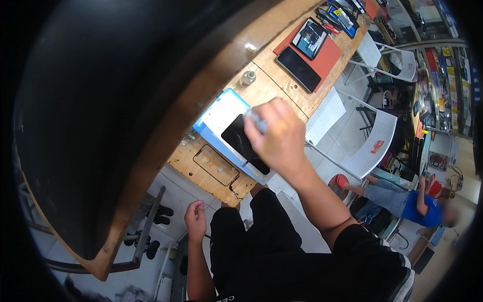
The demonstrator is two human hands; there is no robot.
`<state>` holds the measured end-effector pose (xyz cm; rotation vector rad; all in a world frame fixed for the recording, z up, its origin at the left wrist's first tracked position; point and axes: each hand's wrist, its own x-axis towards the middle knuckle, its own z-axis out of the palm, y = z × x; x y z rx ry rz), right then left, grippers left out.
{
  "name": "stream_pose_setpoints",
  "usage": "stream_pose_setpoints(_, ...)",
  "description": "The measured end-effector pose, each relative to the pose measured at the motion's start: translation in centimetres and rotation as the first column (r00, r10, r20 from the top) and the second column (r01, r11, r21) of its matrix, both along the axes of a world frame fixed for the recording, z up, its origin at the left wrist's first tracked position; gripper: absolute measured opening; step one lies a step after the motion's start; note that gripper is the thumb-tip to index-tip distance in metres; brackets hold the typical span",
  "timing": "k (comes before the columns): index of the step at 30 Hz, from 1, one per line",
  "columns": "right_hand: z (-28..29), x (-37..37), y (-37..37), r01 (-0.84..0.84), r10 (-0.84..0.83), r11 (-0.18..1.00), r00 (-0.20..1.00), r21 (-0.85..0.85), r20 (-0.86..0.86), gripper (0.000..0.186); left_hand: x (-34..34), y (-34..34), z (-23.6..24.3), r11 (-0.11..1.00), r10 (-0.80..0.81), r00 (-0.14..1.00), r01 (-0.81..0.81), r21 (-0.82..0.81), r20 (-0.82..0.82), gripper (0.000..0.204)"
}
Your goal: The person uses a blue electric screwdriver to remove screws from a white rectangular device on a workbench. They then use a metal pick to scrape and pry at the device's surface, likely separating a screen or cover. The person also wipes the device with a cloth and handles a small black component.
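Note:
My right hand (279, 133), slightly blurred, is closed around a pale blue-grey wad of cloth (255, 121) and holds it at the upper end of a black phone screen (236, 135). The screen lies on a white and blue flat work mat or box (226, 106) on the wooden table. My hand and wrist hide part of the screen's right side. My left hand (195, 217) hangs beside my left knee, off the table, fingers stretched out and holding nothing. Left of the mat, at the table's near end, lies a thin black phone frame (216, 165).
A small glass bottle (247, 78) stands beyond the mat. Farther up, a dark phone (299, 69) and a lit-screen device (309, 38) rest on a red mat (329, 53). White chairs (370, 143) stand at the right, where a person in blue (402, 204) sits. A large dark panel (100, 100) fills the left.

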<state>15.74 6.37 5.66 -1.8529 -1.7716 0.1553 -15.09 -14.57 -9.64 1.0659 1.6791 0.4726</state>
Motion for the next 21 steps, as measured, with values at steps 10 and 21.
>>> stream_pose_setpoints(10, -0.7, 0.9, 1.1, 0.029, -0.029, 1.000, 1.000, 0.002, 0.010, 0.015, 0.0, 0.5, 0.5, 1.000, -0.019, 1.000, 0.019, 0.019, 0.010, 0.016)
stream_pose_setpoints(21, 0.7, 2.6, -4.6, -0.153, 0.152, 0.973, 0.988, -0.171, -0.020, 0.016, 0.8, -0.3, -0.6, 0.999, -0.002, 0.998, 0.005, -0.047, 0.066, 0.015)
